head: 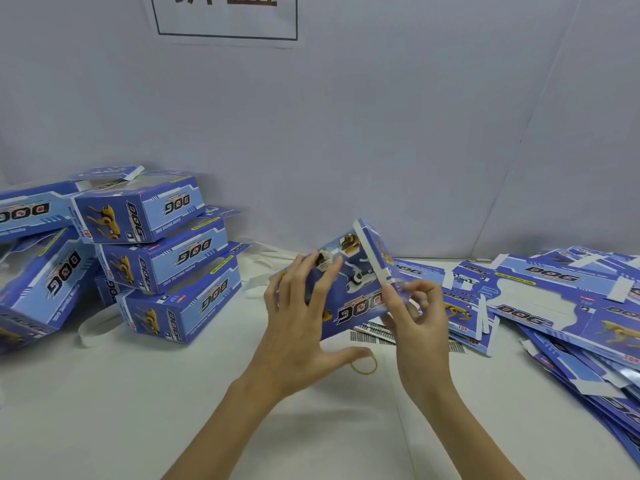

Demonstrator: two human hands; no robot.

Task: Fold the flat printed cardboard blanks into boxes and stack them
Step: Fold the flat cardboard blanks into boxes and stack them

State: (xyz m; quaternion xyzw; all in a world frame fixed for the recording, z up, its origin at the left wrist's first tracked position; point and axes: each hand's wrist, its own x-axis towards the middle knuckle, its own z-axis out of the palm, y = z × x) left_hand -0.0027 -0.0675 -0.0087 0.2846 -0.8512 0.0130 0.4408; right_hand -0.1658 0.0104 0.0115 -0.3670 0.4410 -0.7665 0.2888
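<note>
Fingers (420,294) of the right hand (420,327) are curled and pinch the lower end of a white-edged flap on the half-folded box (353,292), which is held off the table (207,410) between both hands. Straight, slightly spread fingers of the left hand (294,327) lie flat against the box's printed blue face, with the thumb reaching out beneath its lower edge. That box tilts, its "DOG" lettering upside down toward the camera, and the flap stands up from its right end, just above the right fingers. Directly below the left thumb a yellow rubber band (364,364) lies on the white cover of the table, and beside it, under the box, some small printed sheets (372,332) show dark barcode-like blocks. Right of the right fingers, a loose heap of flat blanks (561,317) spreads across the table to the picture's edge, overlapping one another at different angles. Well to the left of the left fingers stands the stack of folded boxes (166,251), three piled somewhat askew, with more folded boxes leaning beside them farther left. White paper strips (97,327) lie on the table near the foot of that stack. Behind everything rises a pale wall (381,116) carrying a framed paper sign (225,19).
</note>
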